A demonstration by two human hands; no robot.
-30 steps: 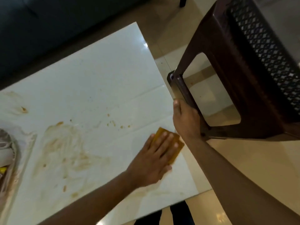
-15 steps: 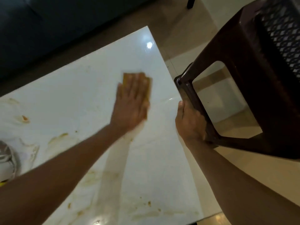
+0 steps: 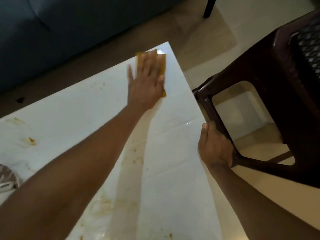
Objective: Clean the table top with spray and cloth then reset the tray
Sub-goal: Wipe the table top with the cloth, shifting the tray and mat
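Head view: white table filled most of frame, brown smears toward 7 o'clock. Dark plastic stool stood at 3 o'clock, leg against table edge. Left hand lay flat near far corner at 12 o'clock, fingers straight and slightly spread, pressing yellow cloth on table. Right hand gripped stool leg, fingers curled round it.

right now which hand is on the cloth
The left hand, pressing flat on the yellow cloth near the table's far corner; the right hand grips the brown stool instead.
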